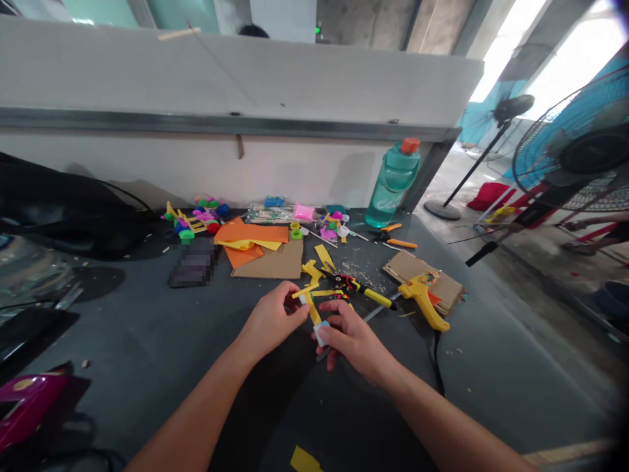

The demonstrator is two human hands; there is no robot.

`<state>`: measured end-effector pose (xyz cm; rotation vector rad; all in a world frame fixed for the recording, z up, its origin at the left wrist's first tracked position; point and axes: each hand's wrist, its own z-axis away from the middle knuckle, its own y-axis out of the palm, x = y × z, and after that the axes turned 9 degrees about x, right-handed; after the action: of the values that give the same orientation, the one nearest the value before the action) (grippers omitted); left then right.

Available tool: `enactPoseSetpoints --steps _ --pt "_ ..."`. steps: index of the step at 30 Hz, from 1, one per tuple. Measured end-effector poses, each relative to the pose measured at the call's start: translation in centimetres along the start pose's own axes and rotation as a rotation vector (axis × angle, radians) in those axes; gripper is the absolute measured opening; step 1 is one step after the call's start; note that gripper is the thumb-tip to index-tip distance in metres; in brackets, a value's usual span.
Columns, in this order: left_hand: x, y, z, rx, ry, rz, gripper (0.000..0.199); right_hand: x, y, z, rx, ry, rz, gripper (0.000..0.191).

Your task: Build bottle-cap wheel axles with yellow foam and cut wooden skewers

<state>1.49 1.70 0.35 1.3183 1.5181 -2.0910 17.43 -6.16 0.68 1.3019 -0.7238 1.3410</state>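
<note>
My left hand (272, 320) pinches the upper end of a small craft piece made of yellow strips (313, 311), where a thin yellow crossbar and a bit of white show. With thumb and fingers, my right hand (354, 335) grips the piece's lower end, a small white and light-blue block (322, 333). Both hands hold it just above the dark table. Right behind the piece lie pliers (376, 295) with a yellow-and-black handle, and yellow scraps (324, 257). A yellow hot glue gun (423, 298) rests farther right, its cord running toward me.
Orange sheets (268, 234) and cardboard (275, 262) lie at the back. Colourful small models (199, 217) and a teal bottle (390, 187) stand near the partition. Orange-handled pliers (393, 236) lie beside the bottle. A magenta tool (30, 406) sits at left, a fan (580, 147) at right.
</note>
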Motion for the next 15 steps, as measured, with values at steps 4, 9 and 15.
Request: enactPoseSetpoints --steps 4,9,15 --pt "-0.1 0.0 0.0 -0.011 -0.01 -0.006 0.032 -0.4 0.3 -0.2 -0.004 -0.041 -0.026 0.045" --pt "-0.1 0.2 0.1 -0.027 -0.013 -0.022 0.029 -1.0 0.6 -0.3 -0.003 -0.069 -0.023 0.041" --pt "0.0 0.1 0.1 -0.047 -0.029 -0.098 0.026 -1.1 0.6 -0.6 0.0 -0.052 -0.021 0.041"
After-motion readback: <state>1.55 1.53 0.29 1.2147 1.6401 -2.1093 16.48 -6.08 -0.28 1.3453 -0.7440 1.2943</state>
